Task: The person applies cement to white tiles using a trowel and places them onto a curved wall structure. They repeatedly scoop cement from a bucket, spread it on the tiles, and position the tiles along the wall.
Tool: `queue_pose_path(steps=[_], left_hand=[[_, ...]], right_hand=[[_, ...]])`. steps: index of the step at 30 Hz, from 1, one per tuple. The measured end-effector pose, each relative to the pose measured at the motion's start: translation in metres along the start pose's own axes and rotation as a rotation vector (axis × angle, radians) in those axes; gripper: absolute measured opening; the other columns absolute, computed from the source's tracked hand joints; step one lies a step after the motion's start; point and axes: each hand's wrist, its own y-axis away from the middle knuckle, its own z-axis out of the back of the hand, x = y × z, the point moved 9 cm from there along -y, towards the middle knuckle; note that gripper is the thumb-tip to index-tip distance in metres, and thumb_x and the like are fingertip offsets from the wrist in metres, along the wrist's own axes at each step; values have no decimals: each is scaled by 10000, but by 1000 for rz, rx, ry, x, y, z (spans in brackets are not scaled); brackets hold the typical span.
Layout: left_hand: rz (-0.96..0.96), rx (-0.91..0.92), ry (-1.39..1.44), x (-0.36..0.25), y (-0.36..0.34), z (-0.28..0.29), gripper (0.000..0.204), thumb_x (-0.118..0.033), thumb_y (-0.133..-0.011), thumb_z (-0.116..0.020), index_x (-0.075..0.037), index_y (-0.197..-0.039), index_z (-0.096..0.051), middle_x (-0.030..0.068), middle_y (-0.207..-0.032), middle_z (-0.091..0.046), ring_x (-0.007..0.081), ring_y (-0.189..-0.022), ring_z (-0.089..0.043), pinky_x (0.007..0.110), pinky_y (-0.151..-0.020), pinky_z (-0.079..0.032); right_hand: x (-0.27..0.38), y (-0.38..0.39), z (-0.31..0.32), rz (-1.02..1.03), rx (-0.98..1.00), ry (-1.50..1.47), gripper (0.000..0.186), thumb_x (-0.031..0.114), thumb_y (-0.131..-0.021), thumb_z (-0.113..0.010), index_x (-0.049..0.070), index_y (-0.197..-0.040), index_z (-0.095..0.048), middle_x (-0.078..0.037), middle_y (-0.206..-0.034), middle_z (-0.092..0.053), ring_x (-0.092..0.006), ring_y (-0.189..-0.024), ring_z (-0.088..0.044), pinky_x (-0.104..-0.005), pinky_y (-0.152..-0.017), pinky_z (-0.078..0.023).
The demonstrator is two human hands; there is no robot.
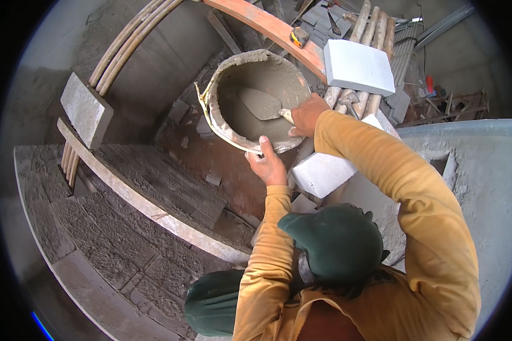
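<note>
A round bucket (217, 100), crusted with grey mortar, stands tilted in front of me. My left hand (268, 165) grips its near rim, thumb over the edge and the other fingers partly hidden outside. At the right side of the rim, my right hand (309, 116) is closed round the pale handle of a trowel (260, 104). The trowel's blade lies inside the bucket, against the wet grey mortar (239, 122). A white block (322, 174) rests just right of my left hand, beneath my right forearm.
Another white block (358, 66) lies on wooden poles (378, 34) at the upper right. A tape measure (299, 37) sits on an orange beam (267, 25) beyond the bucket. Leftward, a long plank (153, 207) runs along the mortar-covered blockwork (125, 238), below a grey block (86, 111).
</note>
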Motion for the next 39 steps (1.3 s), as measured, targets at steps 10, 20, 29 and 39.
queue_pose_path(steps=[10, 20, 29, 39], left_hand=[[-143, 80, 135, -46, -45, 17, 290, -173, -929, -617, 70, -1085, -595, 95, -1054, -617, 160, -940, -555, 302, -846, -449], [-134, 167, 162, -69, -68, -4, 244, -172, -926, -636, 46, -1030, -603, 41, -957, -623, 116, -854, -535, 267, -797, -444], [-236, 132, 170, -73, -13, -55, 310, -218, -927, -639, 69, -1029, -585, 85, -943, -621, 149, -850, -543, 293, -781, -461], [-310, 263, 48, -82, -2, -75, 326, -231, -926, -651, 61, -1048, -573, 76, -953, -613, 145, -848, -536, 292, -782, -450]], right_hand=[[-43, 23, 36, -338, -454, -443, 454, 303, -832, -627, 4, -1149, -501, -269, -1057, -636, -410, -959, -638, -488, -855, -494], [-22, 51, 57, -131, -625, -215, 441, 106, -869, -489, 120, -1309, -467, -237, -1081, -609, -381, -950, -656, -481, -779, -518], [-69, 76, 52, -229, -492, -209, 269, 171, -881, -510, 22, -1105, -525, -226, -1035, -625, -367, -915, -660, -464, -778, -521], [-129, 85, 98, -292, -473, 163, 215, 149, -853, -535, 44, -942, -700, -144, -958, -711, -301, -937, -682, -417, -806, -537]])
